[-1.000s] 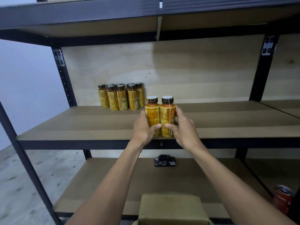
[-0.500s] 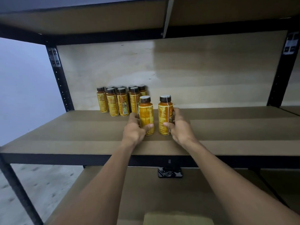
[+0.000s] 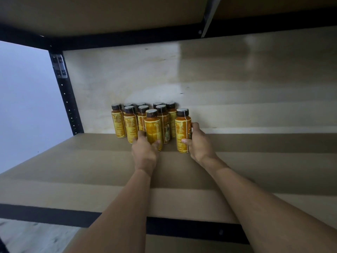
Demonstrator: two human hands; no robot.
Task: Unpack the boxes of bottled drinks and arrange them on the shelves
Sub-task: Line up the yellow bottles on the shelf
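Head view: two upright orange bottles with dark caps stand on the shelf [image 3: 255, 161]. The left grip [image 3: 145, 152] curls round the left bottle [image 3: 153, 129] and the right grip [image 3: 199, 145] round the right bottle [image 3: 182, 132]. The bottle cluster [image 3: 130, 125] stands just behind them, against the back panel [image 3: 237, 79].

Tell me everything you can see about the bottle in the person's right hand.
The bottle is a small cylinder: amber-yellow label with unreadable print, dark brown neck, pale flat cap, a thin white line running down from it. It stands upright on the brown shelf, a gap right of the neighbouring bottle. The right hand has it in its grip, thumb low on the front, fingers round the right side.
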